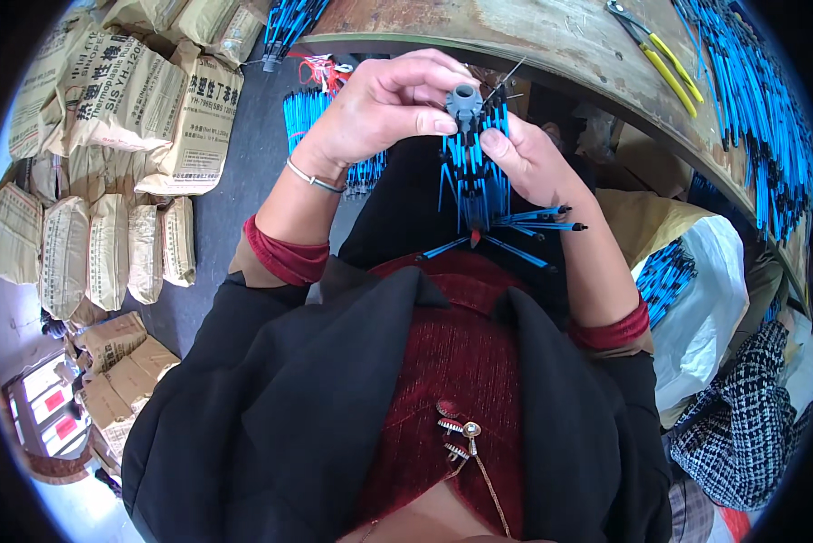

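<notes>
A grey hollow plastic socket [464,107] with an open round end is held up in front of me, above my lap. My left hand [384,104] pinches it from the left, thumb against its side. Below and beside the socket hangs a bundle of thin blue rods with black ends [475,181]. My right hand [531,163] is closed round the right side of this bundle, its thumb lying across the rods. Several rods splay out at the bottom, some to the right and one to the left. A thin dark wire-like piece sticks up near the right fingers, which are partly hidden.
Yellow-handled pliers [667,68] lie on the worn wooden table [515,27], with a pile of blue rods [759,118] at its right. More rods stand at the left [307,118] and fill a white sack [709,299]. Brown paper sacks [126,90] are stacked at far left.
</notes>
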Demonstrator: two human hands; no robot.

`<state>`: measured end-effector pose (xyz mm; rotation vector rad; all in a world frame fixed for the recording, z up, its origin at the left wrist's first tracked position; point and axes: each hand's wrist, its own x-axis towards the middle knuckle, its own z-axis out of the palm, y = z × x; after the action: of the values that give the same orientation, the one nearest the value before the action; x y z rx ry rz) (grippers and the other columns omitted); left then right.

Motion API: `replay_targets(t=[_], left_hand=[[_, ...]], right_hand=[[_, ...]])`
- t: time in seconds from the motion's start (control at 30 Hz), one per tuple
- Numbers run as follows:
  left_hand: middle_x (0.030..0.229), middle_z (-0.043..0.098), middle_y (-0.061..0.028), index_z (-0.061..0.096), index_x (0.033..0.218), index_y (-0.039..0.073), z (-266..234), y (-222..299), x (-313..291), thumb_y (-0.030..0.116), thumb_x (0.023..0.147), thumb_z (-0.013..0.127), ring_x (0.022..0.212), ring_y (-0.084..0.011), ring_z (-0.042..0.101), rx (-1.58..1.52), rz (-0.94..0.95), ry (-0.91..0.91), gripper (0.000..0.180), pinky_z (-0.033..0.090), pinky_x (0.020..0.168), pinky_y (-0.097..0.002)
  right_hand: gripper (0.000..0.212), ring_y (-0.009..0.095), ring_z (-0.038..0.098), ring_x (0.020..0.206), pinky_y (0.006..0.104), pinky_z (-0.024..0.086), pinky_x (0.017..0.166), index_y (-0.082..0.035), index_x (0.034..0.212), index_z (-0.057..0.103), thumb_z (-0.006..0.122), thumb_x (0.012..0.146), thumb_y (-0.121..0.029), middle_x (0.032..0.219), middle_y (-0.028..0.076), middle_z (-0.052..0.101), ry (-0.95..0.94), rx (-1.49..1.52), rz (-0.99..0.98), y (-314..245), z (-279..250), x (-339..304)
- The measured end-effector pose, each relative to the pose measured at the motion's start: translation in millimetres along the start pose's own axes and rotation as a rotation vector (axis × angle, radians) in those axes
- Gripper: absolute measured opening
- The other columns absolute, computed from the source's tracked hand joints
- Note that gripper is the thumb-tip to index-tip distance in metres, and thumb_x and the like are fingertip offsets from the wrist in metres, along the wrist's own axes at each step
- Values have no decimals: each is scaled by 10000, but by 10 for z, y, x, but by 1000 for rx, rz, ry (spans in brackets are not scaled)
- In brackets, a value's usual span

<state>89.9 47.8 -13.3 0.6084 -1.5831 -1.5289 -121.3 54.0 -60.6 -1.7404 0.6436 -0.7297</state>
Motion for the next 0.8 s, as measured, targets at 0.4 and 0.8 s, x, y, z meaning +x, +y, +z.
replay_targets(t=[0.4,0.8], left_hand=[[952,627,-37,602,1060,-1,444,-391,183,-1,763,655,815,-118,604,-374,-100,443,302,489,708,-223],[584,560,-55,606,893,-22,672,-415,119,102,760,680,516,-50,495,625,191,824,196,410,464,-240]], right_hand=[[367,127,582,796,267,460,739,-24,1035,551,426,940,-355,872,45,624,365,75,118,152,75,-102],[302,303,597,691,362,462,645,-19,1013,535,502,906,-300,791,158,607,553,-103,225,-83,322,12]])
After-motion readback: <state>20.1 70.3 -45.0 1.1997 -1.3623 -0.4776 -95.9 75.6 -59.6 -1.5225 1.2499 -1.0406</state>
